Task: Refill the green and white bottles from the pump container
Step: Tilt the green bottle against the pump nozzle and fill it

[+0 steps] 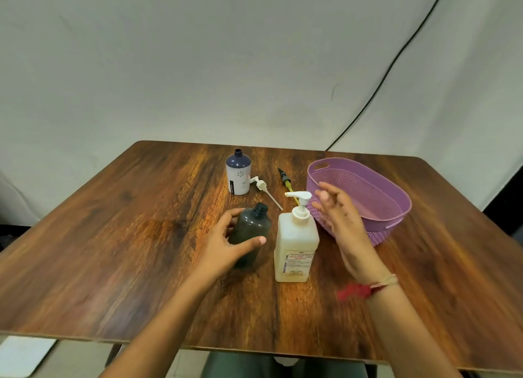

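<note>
Now, centre frame: left hand (226,244) grips the uncapped green bottle (250,227) at the counter (113,236) | right hand (339,216) open-fingered beside the pump container (295,244) | green bottle likely light, smooth; hold mid-body.

The left hand (229,243) reaches in just left of the cream square plastic pump container (295,247), thumb and fingers curled round the dark green translucent plastic bottle (250,230). The right hand (343,222) hovers just right of the container's pump head, slightly blurred, fingers spread and relaxed, forearm bare, a red thread band (359,290) on the wrist.
</note>
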